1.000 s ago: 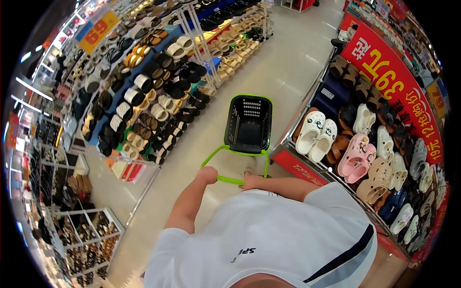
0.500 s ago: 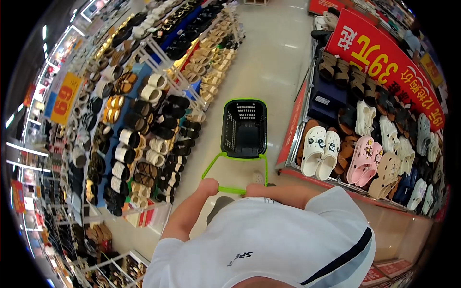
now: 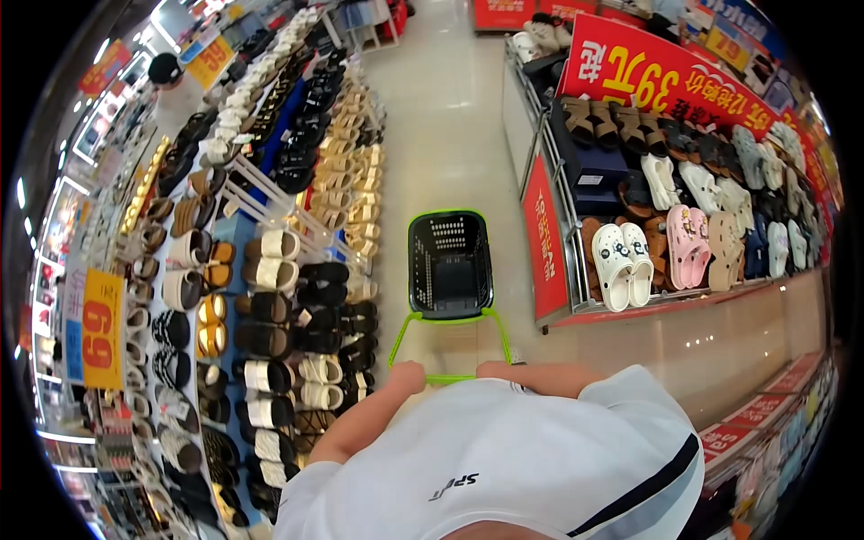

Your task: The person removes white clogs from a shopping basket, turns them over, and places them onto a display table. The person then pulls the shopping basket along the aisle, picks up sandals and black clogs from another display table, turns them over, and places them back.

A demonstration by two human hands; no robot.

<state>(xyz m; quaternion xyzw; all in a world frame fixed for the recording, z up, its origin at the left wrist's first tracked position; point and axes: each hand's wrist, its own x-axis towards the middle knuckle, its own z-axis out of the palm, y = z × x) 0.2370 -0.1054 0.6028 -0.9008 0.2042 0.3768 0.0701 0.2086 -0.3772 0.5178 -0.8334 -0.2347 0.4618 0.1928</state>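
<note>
A black shopping basket (image 3: 450, 310) with a bright green rim stands in the aisle ahead of me, and nothing shows inside it. Its green handle (image 3: 452, 379) reaches back toward my body. My left hand (image 3: 409, 377) is closed round the handle's left end. At the right end, my right hand (image 3: 491, 370) grips the same handle, its fingers partly hidden by the white shirt (image 3: 504, 441) I wear.
Shoe racks with rows of sandals (image 3: 270, 315) line the left side. On the right stands a display with white clogs (image 3: 615, 279), pink clogs (image 3: 688, 247) and a red price sign (image 3: 666, 81). The tiled aisle (image 3: 432, 117) runs ahead between them. A person (image 3: 175, 94) stands at the far left.
My view has turned, and the aisle now runs straighter ahead. The right display's red end panel shows more fully. Both hands stay on the handle, and the basket remains in front of me.
</note>
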